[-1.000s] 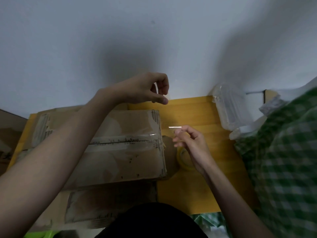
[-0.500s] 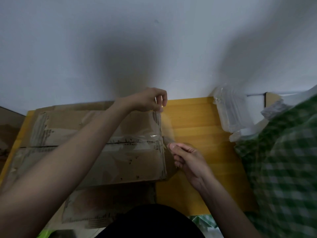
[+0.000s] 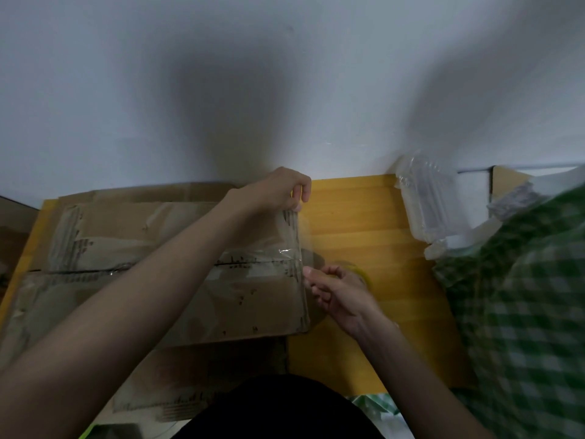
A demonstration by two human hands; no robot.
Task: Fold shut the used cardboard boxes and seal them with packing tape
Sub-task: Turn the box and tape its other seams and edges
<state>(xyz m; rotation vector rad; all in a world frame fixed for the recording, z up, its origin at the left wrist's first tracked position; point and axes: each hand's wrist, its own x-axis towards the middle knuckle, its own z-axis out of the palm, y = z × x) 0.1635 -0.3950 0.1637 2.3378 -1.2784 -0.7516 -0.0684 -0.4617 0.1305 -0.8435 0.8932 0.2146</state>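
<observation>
A worn cardboard box (image 3: 133, 236) with its top flaps folded shut lies on the yellow wooden table (image 3: 364, 223). A strip of clear tape (image 3: 300, 239) stretches along the box's right edge. My left hand (image 3: 281, 191) pinches the strip's far end at the box's back right corner. My right hand (image 3: 335, 289) pinches the near end beside the flap seam. A roll of packing tape (image 3: 357, 269) lies on the table behind my right hand, mostly hidden by it.
A white wall rises right behind the table. Clear plastic packaging (image 3: 427, 201) lies at the table's back right. A green checked cloth (image 3: 522, 296) covers the right side. More flattened cardboard (image 3: 196, 375) sits at the near edge, in front of the box.
Both hands have brought the tape strip down from above the table to the box's right edge. My left hand dropped to the back corner and my right hand moved left to the seam.
</observation>
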